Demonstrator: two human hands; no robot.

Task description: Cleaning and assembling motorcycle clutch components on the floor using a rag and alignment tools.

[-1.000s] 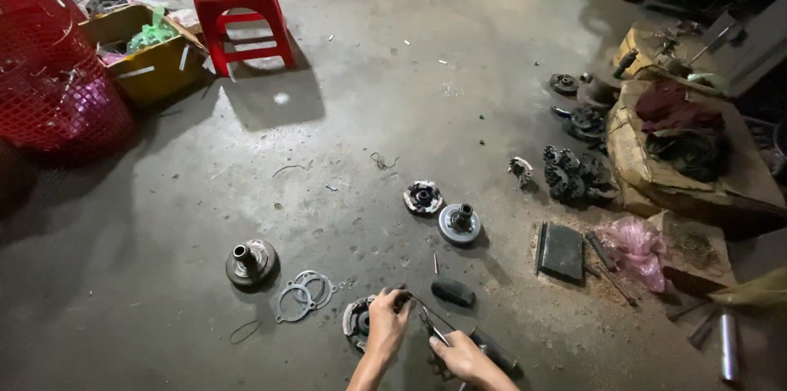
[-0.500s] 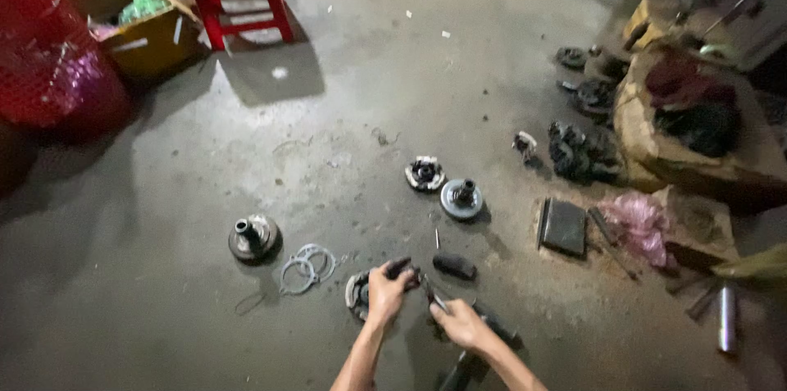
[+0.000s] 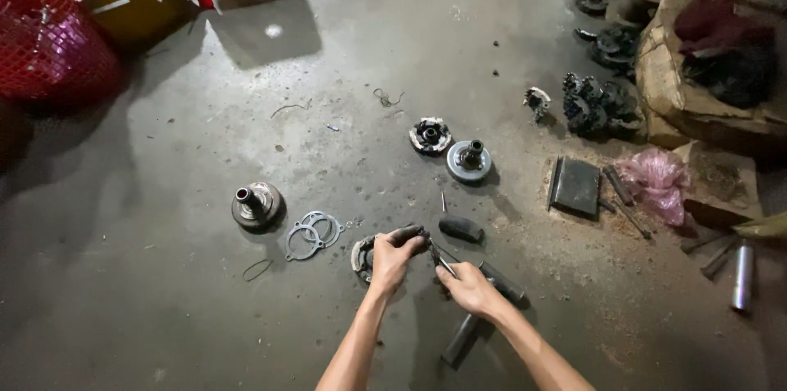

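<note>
Head view | left hand (image 3: 392, 256) is clenched on a round metal part (image 3: 363, 255) lying on the concrete floor (image 3: 164, 309) | right hand (image 3: 469, 286) grasps a thin tool (image 3: 443, 261) — now drawn closer to the part than a second ago, both hands meeting over it | flat rings (image 3: 311, 232) lie just left, untouched.
</note>
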